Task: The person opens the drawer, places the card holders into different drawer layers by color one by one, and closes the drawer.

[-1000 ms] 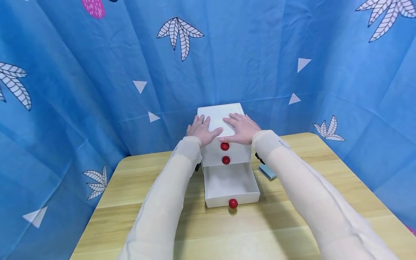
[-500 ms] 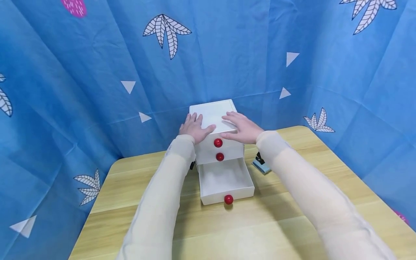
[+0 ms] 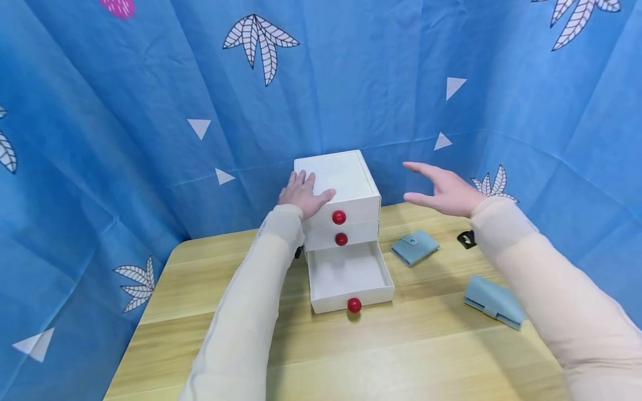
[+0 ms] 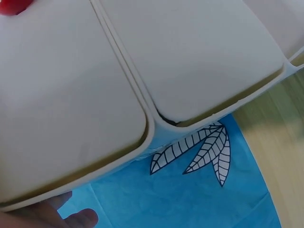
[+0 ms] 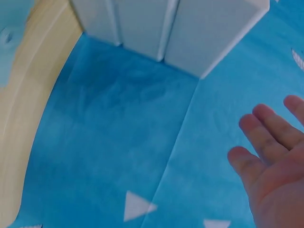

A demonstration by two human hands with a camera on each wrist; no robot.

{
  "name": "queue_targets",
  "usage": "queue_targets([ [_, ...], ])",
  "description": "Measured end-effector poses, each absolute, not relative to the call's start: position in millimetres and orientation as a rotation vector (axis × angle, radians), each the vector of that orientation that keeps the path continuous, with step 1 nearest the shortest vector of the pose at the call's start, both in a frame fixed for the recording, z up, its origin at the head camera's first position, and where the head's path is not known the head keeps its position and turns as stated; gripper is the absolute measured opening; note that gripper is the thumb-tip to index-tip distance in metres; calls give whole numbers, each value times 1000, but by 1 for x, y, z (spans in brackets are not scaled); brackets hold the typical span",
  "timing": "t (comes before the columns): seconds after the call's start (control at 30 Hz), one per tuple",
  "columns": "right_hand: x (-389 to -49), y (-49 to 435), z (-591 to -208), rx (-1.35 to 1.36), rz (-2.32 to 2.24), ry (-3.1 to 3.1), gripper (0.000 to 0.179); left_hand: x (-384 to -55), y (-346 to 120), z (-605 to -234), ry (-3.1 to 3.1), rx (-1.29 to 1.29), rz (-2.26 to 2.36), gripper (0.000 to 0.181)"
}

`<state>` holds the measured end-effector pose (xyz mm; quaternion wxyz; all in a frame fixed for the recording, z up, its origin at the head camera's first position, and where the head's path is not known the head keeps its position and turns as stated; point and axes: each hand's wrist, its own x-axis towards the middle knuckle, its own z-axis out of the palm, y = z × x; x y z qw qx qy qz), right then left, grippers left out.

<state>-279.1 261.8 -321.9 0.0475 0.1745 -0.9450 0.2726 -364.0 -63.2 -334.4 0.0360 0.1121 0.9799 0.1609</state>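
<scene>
White drawer unit (image 3: 346, 172) stands at the back of the wooden table (image 3: 215, 284), before the blue curtain (image 3: 351, 67). Good steadying probably means light, even pressure from the left hand (image 3: 303, 196), which rests on the top's left edge, fingers extended, and no sideways shove. Right hand (image 3: 446, 190) holds nothing, fingers apart, off to the unit's right. Unit looks boxy, plain, three-tiered; bottom drawer (image 3: 328, 305) pulled out, upper two in; round red knobs (image 3: 339, 217) on the fronts.
</scene>
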Motion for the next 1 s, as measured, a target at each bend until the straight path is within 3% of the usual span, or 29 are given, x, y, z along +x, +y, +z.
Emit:
queue_targets([
  [0.43, -238, 308, -360, 610, 694, -3003, 76, -364, -66, -333, 3032, 348, 470, 89],
  [1.0, -179, 327, -426, 627, 595, -3199, 93, -362, -65, -335, 3053, 353, 433, 86],
])
